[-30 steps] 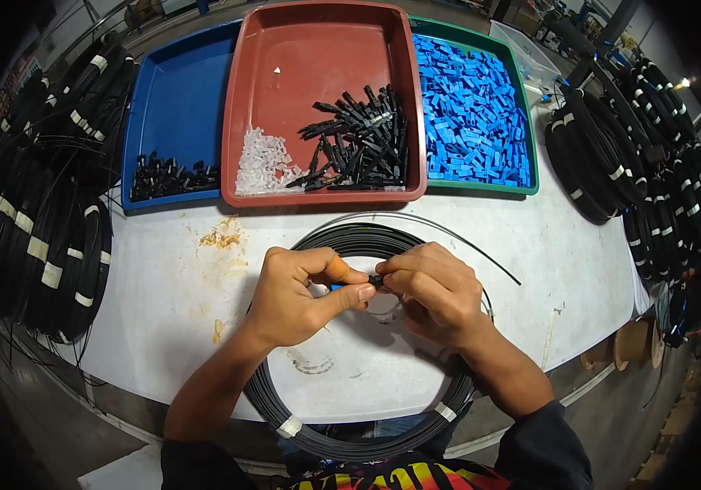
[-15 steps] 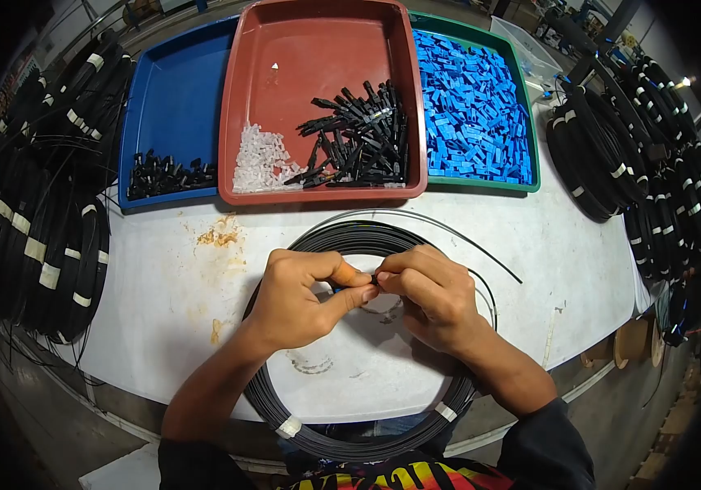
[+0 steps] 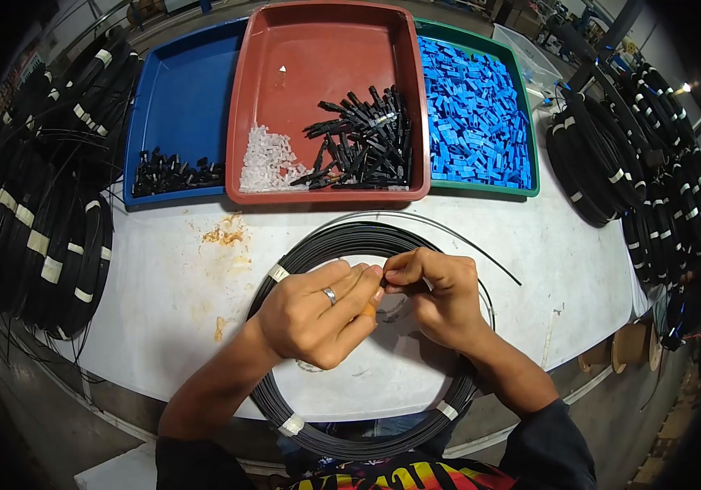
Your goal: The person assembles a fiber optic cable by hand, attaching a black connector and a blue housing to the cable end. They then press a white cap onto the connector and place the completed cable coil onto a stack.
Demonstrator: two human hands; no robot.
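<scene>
Between the fingertips of both hands is a small black piece point(image 3: 384, 282), mostly covered, so its exact shape cannot be told. My left hand point(image 3: 313, 314), with a ring on one finger, is turned back-up and closed around the piece from the left. From the right, my right hand point(image 3: 444, 298) pinches at the same piece with thumb and forefinger. Both hands are above the opening of a coil of black cable point(image 3: 342, 242), which is bound with white tape and overhangs the table's near edge. A loose cable end point(image 3: 481, 251) sticks out from the coil to the right.
Behind the coil stand a blue tray point(image 3: 183, 73) with black parts, a red tray point(image 3: 318, 49) with clear pieces and black connectors, and a green tray point(image 3: 532, 139) of blue clips. More cable coils hang at left point(image 3: 40, 237) and right point(image 3: 591, 155) of the white table point(image 3: 179, 327).
My left hand has rolled over, from thumb and forefinger pinching to its back and ring facing up. The right hand has shifted slightly and still pinches. The view has tilted a little.
</scene>
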